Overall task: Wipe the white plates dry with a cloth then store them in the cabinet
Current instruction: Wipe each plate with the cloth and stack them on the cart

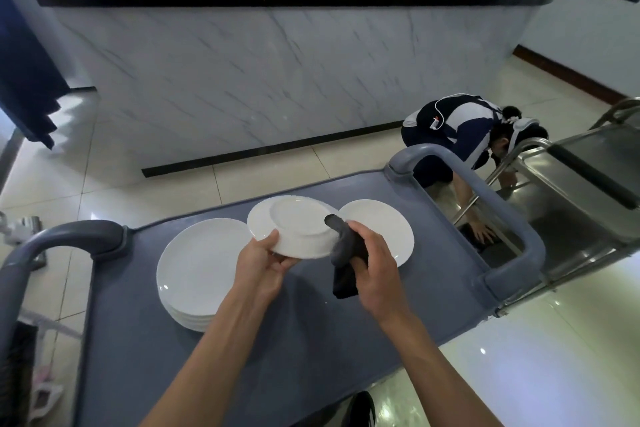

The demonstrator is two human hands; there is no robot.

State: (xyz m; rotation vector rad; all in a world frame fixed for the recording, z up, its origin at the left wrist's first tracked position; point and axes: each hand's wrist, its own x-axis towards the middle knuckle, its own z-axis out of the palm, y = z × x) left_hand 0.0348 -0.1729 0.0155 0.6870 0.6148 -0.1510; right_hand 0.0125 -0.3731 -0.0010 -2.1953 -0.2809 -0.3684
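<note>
My left hand [265, 262] grips the near rim of a white plate [296, 224], held upside down and tilted above the cart. My right hand [375, 263] is closed on a dark grey cloth [346, 253], whose upper end touches the plate's right edge. A stack of several white plates [197, 267] rests on the grey cart top [277, 340] to the left. One more white plate [384, 229] lies flat on the cart to the right, partly behind the cloth.
The cart has grey handles at its left [55, 239] and right [512, 218] ends. Beyond the right handle, a crouching person [464, 135] reaches into a steel trolley [571, 191]. A marble-fronted counter [277, 80] stands across the tiled floor.
</note>
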